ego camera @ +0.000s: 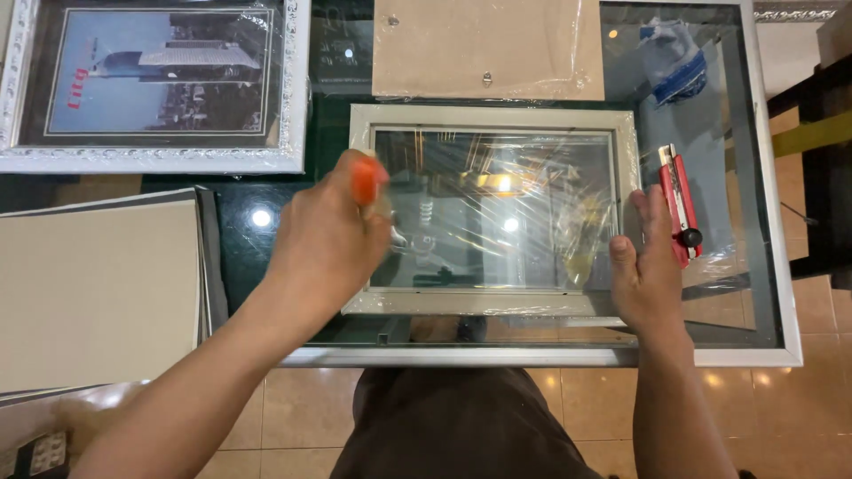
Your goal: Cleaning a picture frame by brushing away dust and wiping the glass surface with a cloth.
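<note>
A silver picture frame [493,121] wrapped in clear plastic film lies flat on a glass table [763,266], its glass pane reflecting lights. My left hand [328,235] is closed around an orange-handled tool [366,177] at the frame's left edge; the tool's tip is blurred. My right hand [650,266] rests flat with fingers together against the frame's right edge. A red utility cutter [679,204] lies on the table just right of that hand.
A framed city picture in an ornate white frame [155,80] sits at the back left. A brown backing board in plastic [488,49] lies behind the frame. Grey cardboard sheets [98,293] lie left. A blue-and-clear bag [674,58] is at the back right. Tiled floor below.
</note>
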